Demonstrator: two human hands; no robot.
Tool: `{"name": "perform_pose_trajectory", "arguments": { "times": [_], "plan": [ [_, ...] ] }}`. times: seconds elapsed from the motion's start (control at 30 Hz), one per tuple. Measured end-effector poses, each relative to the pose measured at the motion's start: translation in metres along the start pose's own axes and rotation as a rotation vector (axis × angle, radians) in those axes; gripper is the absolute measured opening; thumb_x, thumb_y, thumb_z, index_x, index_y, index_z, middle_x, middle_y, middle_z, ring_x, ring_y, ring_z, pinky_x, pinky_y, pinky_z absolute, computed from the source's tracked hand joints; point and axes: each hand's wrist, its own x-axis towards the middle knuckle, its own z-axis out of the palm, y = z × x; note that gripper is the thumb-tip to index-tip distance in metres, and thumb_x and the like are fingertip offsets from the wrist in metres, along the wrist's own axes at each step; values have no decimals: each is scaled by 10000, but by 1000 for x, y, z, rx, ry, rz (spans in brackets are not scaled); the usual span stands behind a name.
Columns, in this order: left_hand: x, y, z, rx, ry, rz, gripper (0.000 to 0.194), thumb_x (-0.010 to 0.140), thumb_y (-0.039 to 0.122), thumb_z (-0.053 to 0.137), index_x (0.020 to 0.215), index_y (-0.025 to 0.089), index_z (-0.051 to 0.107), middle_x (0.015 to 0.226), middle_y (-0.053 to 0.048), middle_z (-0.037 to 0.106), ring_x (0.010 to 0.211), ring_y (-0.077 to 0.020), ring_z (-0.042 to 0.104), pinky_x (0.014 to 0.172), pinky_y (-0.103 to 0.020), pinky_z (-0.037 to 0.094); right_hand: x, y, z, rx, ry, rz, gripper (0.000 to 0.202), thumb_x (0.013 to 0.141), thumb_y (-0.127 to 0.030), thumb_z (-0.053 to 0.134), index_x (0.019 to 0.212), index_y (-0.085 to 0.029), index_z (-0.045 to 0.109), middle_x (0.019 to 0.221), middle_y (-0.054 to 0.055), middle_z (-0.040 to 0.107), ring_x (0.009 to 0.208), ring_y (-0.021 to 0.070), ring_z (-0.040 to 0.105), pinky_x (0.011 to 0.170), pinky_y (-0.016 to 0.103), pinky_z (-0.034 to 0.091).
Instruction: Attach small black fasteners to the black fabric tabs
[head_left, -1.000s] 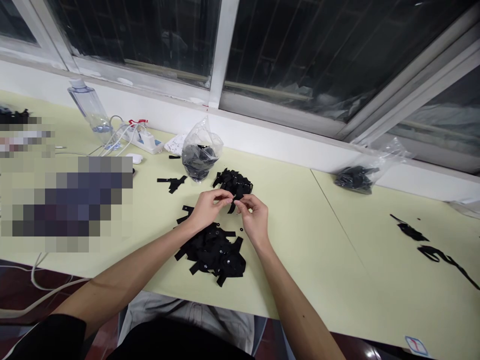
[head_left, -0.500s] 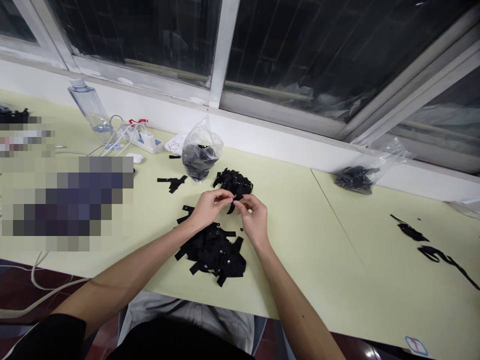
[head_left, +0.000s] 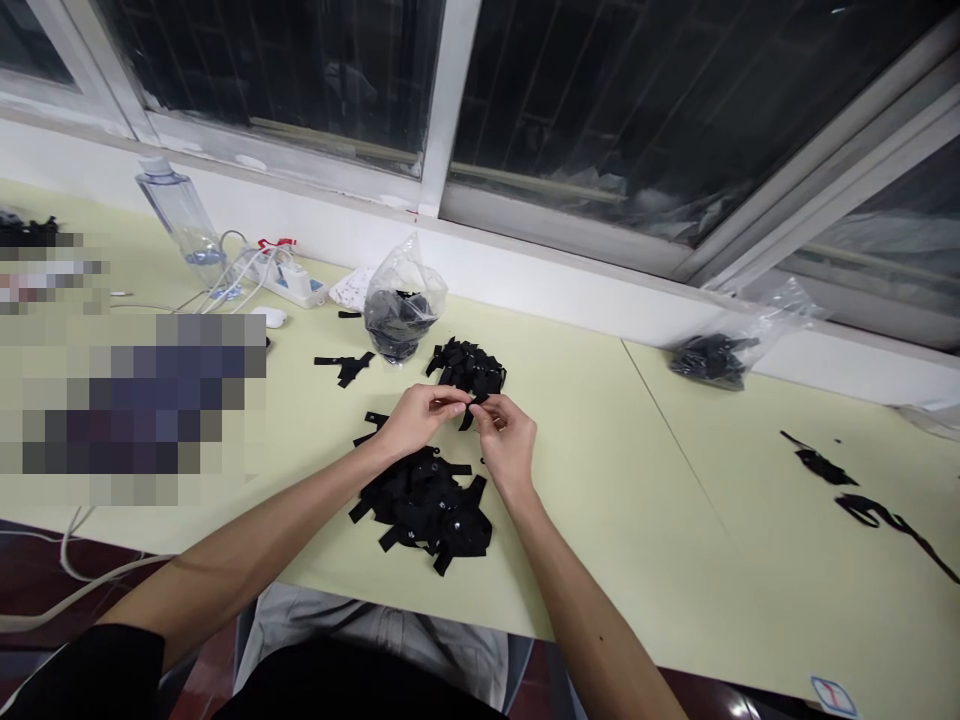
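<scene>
Fingertips of my left hand [head_left: 424, 412] and my right hand [head_left: 506, 432] meet in a pinch over the table. Between them is a small black fabric strip [head_left: 466, 419], its lower end hanging down; the fingers cover the rest. Just beyond the hands lies a heap of black strips [head_left: 472, 364]. Closer to my body is a larger pile of black fabric pieces [head_left: 431, 510], some with small white marks. My left forearm passes by this pile on the left, my right forearm on the right.
Behind the heap stands a clear bag [head_left: 403, 305] of black pieces, with loose strips [head_left: 347, 366] left of it. A water bottle [head_left: 184, 220] and a power strip [head_left: 300, 285] are at the back left. Another bag [head_left: 712, 358] and black straps [head_left: 870, 510] lie right.
Both hands have shifted very slightly to the right, still pinched together. The hanging end of the black strip has moved slightly with them. The piles look the same.
</scene>
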Motion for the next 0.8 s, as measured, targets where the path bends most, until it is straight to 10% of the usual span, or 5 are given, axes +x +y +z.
{"name": "perform_pose_trajectory", "arguments": {
  "times": [0.43,0.8],
  "plan": [
    [-1,6,-1,84,28,47,253,931,359,581,1059,190,718,1033,-72,740,961,-218,688,860,-339,541,7,-7,-7,9,-53,14,257,857,-422,619,747,-190,640,660,16,646,604,168,560,597,285,435],
    [5,1,-31,661,143,394,271,985,197,464,1162,203,669,1080,-74,704,1036,-233,572,928,-404,477,111,29,-31,-462,-120,70,144,776,-258,600,731,-183,714,726,72,719,707,223,641,685,337,468]
  ]
}}
